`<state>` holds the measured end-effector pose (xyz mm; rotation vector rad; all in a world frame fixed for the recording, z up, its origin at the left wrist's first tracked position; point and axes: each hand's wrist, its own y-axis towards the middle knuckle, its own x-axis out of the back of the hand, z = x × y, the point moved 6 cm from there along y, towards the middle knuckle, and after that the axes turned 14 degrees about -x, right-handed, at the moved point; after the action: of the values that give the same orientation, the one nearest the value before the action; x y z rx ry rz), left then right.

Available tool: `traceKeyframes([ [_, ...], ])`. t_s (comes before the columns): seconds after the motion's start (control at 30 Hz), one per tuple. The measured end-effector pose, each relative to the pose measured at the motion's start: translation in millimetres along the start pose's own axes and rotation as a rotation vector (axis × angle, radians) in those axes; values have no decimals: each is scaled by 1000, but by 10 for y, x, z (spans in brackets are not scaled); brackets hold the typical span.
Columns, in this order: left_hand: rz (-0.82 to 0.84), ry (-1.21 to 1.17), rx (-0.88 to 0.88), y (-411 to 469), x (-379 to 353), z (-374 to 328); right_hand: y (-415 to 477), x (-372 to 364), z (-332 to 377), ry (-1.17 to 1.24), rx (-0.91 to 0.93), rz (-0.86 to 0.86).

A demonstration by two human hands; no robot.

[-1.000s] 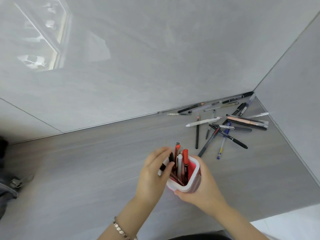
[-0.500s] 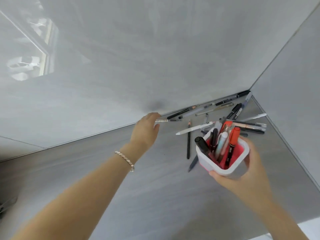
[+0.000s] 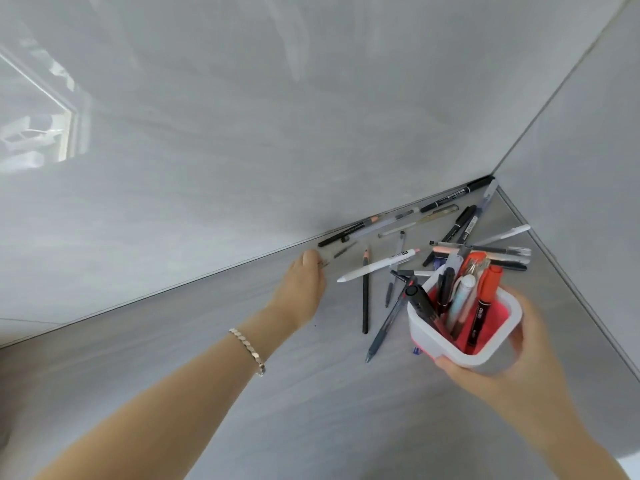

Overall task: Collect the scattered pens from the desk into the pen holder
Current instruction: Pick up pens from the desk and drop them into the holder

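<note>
Left hand: the left hand [image 3: 304,284] is reaching out to the far edge of the desk [image 3: 214,358] by the wall, fingers drawn together at a thin pen [image 3: 330,258]; motion blur is hiding whether the fingertips are already pinching it or only touching it.

Right hand: the right hand [image 3: 519,368] is wrapping around the white and red pen holder [image 3: 464,323] from beneath and holding it clear of the desk, tilted toward the camera.

Holder contents: several pens are standing in it, among them a red marker [image 3: 485,299], a black marker [image 3: 422,304] and a pale pen [image 3: 460,299].

Scattered pens: many are lying loose between the holder and the corner, such as a white pen [image 3: 377,265], a black pencil [image 3: 365,289] and a dark gel pen [image 3: 388,323]; a black marker by the wall [image 3: 453,196] is lying against the wall joint.

Progress: by my judgement the job is roughly a third done.

Doing this step well: pinching the thin pen near its middle, since it is lying close to the wall and could roll into the joint; keeping the holder upright enough that the leaning pens are not spilling; bringing the holder nearer to the pile to shorten each carry.

Wrist: a bracelet [image 3: 247,349] is sitting on the left wrist.
</note>
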<state>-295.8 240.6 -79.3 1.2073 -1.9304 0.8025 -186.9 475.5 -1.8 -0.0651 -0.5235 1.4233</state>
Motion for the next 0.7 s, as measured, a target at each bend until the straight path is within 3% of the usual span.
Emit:
traceKeyframes([
  [0.17,25,-14,-58,349,-81,-359,-70,11,-65,-13,4,-7],
  [0.3,147,91,35,416,-272,-304,-194,-5,-72,-12,2,-16],
  [0.37,132,47,55,299,-239,-288,-270,-27,-65,-16,10,-10],
  [0.57,-211,-639,215,-595,387,-322,-432,-216,-50,0,11,53],
  [0.7,-466,-917,151,-1308,989,-619,-507,-595,-30,-6,9,171],
])
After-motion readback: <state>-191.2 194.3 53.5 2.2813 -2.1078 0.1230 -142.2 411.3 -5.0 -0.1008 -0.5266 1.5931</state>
